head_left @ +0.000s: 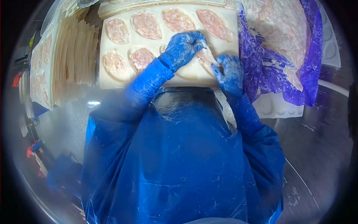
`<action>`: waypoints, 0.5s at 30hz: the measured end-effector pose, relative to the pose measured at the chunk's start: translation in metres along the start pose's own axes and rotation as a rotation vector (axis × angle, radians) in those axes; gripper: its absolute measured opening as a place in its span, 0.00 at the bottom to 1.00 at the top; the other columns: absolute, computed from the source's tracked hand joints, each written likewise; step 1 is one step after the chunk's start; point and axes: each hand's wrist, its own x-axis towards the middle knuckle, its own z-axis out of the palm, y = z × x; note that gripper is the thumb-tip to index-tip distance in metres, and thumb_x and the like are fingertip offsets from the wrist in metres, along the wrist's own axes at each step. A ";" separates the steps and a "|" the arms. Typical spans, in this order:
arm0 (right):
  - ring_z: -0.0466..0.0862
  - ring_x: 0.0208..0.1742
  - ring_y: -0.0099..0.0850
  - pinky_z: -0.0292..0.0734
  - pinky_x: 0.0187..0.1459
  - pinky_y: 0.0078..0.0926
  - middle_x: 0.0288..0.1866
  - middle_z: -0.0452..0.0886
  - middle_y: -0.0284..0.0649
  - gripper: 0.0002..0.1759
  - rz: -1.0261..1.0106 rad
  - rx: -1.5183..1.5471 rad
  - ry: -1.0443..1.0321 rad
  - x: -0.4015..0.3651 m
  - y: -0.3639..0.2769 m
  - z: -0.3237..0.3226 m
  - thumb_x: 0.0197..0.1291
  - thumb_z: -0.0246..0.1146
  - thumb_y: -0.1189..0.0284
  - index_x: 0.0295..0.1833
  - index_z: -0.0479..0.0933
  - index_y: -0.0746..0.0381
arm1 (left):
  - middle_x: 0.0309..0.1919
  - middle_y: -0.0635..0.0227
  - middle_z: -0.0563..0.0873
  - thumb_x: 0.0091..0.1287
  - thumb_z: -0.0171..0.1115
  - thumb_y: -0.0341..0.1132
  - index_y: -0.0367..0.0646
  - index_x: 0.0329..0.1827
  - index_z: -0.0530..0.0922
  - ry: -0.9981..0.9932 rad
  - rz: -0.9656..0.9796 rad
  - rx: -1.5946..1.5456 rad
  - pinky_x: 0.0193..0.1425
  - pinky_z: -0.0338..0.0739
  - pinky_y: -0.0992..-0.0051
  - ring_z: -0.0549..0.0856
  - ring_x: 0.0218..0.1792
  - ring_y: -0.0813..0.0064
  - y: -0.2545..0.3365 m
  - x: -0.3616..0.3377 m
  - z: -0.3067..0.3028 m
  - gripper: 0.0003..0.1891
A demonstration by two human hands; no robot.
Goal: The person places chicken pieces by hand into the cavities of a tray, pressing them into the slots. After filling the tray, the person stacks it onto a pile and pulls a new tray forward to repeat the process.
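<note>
A white moulded tray (149, 81) with oval hollows lies in front of me. Pale pink raw meat (145, 25), which looks like chicken, fills the back row, and more sits in the front left hollows. My left hand (184, 48), in a smeared blue glove, is closed on one end of a piece of raw meat (206, 57) over the front row. My right hand (229, 74), gloved alike, pinches the other end beside the tray's right edge. The piece stretches slantwise between them. The left hand partly hides a front-row hollow.
To the right, a large heap of raw meat (278, 22) lies on purple plastic sheeting (264, 80), with another moulded tray (279, 106) beneath. A stack of filled trays (72, 56) stands at the left. The metal table (313, 138) carries white smears.
</note>
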 end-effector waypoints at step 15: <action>0.71 0.71 0.39 0.60 0.74 0.43 0.68 0.76 0.38 0.23 -0.255 -0.220 0.054 -0.023 -0.004 -0.021 0.69 0.57 0.65 0.67 0.76 0.56 | 0.59 0.62 0.82 0.69 0.54 0.25 0.43 0.57 0.80 -0.209 0.345 0.179 0.75 0.69 0.61 0.80 0.63 0.63 0.010 -0.049 0.018 0.16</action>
